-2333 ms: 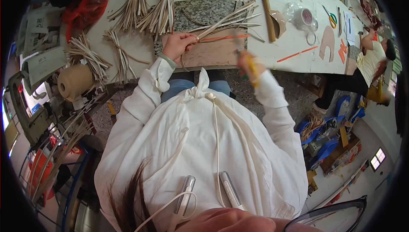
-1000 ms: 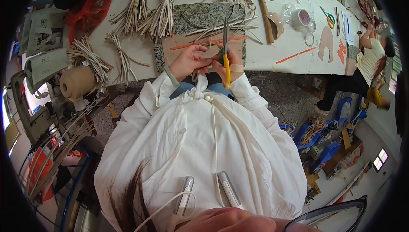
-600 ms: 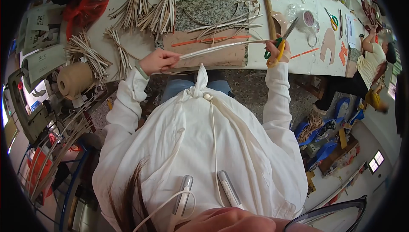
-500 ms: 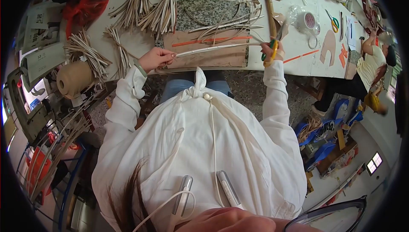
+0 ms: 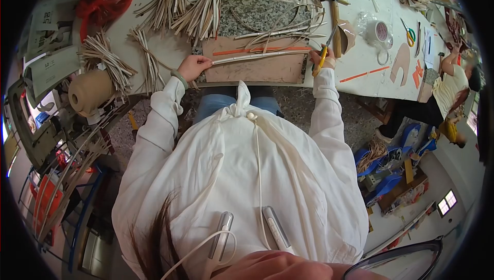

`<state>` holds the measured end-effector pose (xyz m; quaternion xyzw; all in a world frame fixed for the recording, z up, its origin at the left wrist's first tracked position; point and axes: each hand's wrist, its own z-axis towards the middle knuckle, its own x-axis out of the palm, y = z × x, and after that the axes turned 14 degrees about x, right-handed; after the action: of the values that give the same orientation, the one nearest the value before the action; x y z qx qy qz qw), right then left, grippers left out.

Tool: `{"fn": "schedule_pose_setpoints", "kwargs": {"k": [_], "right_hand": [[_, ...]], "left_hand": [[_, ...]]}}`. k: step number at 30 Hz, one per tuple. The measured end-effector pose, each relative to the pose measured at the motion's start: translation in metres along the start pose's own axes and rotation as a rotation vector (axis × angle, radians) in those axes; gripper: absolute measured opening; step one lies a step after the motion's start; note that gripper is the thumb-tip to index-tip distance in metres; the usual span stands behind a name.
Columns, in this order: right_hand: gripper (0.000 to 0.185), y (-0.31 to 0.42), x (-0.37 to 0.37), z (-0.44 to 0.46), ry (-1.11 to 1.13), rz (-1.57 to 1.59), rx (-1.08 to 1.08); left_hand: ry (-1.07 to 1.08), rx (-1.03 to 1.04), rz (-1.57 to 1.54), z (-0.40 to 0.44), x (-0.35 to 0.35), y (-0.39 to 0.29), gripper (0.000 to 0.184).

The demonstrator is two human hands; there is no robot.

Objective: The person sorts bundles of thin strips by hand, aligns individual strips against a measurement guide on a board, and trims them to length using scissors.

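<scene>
My left hand (image 5: pixel 194 67) pinches one end of a pale strip (image 5: pixel 252 58), which stretches nearly straight over the tan board (image 5: pixel 257 71). At the strip's other end is my right hand (image 5: pixel 324 60), its fingers wrapped round yellow-handled scissors (image 5: pixel 320 63) whose blades point up and away. An orange strip (image 5: pixel 247 50) lies on the board just beyond the pale one. Several loose pale strips (image 5: pixel 283 32) are spread between the board and the speckled stone slab (image 5: pixel 257 12).
Bundles of strips (image 5: pixel 211 12) lie along the far side of the table (image 5: pixel 355 64). A hammer (image 5: pixel 336 28), clear tape (image 5: pixel 381 30) and other scissors (image 5: pixel 410 34) are at the right. A red bag (image 5: pixel 108 0) is at the left. Another person (image 5: pixel 445 89) sits far right.
The hands came together near the table edge, then spread apart with the pale strip between them. Since then the strip has lowered towards the orange strip and the board.
</scene>
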<state>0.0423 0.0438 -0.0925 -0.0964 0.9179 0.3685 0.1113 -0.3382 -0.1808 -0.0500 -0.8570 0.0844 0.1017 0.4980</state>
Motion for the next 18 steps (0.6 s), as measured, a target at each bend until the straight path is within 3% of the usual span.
{"fn": "schedule_pose_setpoints", "kwargs": {"k": [18], "right_hand": [[0.045,0.0020,-0.0017,-0.0005,0.010,-0.010,0.026]], "left_hand": [[-0.163,-0.027,0.086,0.0090,0.0060,0.0100,0.021]]}}
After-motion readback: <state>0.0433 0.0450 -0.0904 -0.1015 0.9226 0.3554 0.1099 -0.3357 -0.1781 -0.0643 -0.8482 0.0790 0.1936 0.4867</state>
